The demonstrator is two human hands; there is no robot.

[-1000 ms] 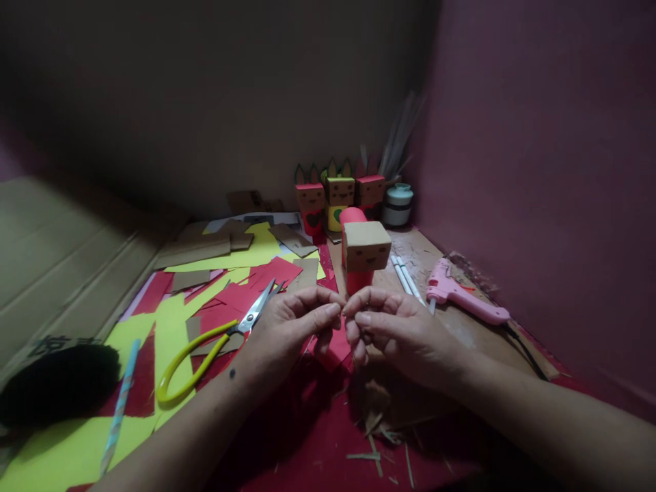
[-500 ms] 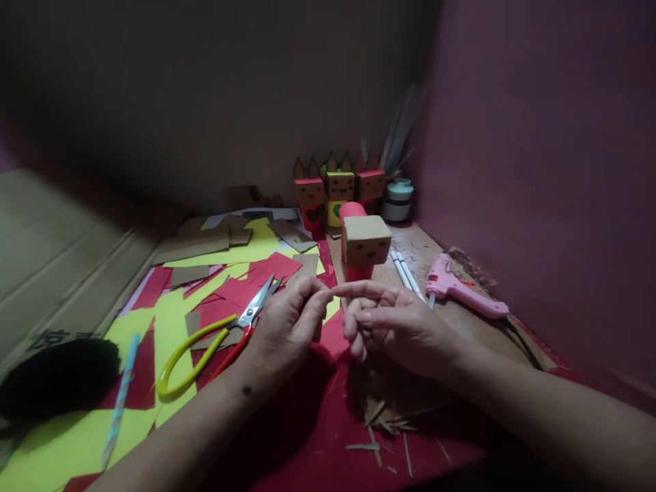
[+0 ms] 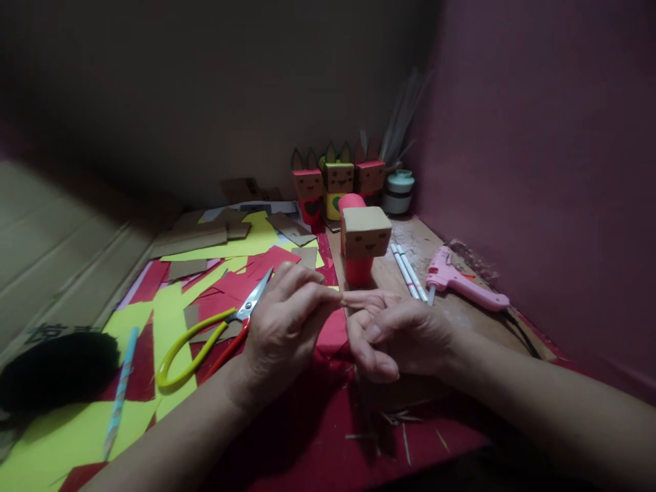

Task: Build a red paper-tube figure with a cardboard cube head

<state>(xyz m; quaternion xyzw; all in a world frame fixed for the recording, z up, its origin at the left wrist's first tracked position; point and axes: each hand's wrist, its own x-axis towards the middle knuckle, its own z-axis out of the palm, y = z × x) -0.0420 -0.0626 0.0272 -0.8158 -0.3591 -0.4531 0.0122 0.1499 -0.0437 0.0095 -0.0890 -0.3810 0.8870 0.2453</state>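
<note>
My left hand (image 3: 292, 321) is closed, its thumb and forefinger meeting the tip of my right index finger. Whether a small scrap lies between them I cannot make out. My right hand (image 3: 394, 328) holds nothing visible; its index finger stretches left while the thumb and other fingers are loosely bent. Just beyond the hands stands a paper figure with a cardboard box head (image 3: 366, 236) and a red tube body (image 3: 359, 270). Scissors (image 3: 249, 307) with yellow and red handles lie beside my left hand. Red paper (image 3: 332, 333) shows beneath the fingers.
Three eared box figures (image 3: 338, 181) stand at the back beside a lidded pot (image 3: 398, 193). A pink glue gun (image 3: 464, 281) and white pens (image 3: 407, 270) lie right. Yellow paper (image 3: 169, 321), cardboard pieces (image 3: 195, 239), a striped pencil (image 3: 121, 389) and a black fuzzy object (image 3: 59, 369) are left.
My left hand has turned so its back shows more, still touching the right index fingertip. My right hand's other fingers have dropped lower, and the view has shifted slightly.
</note>
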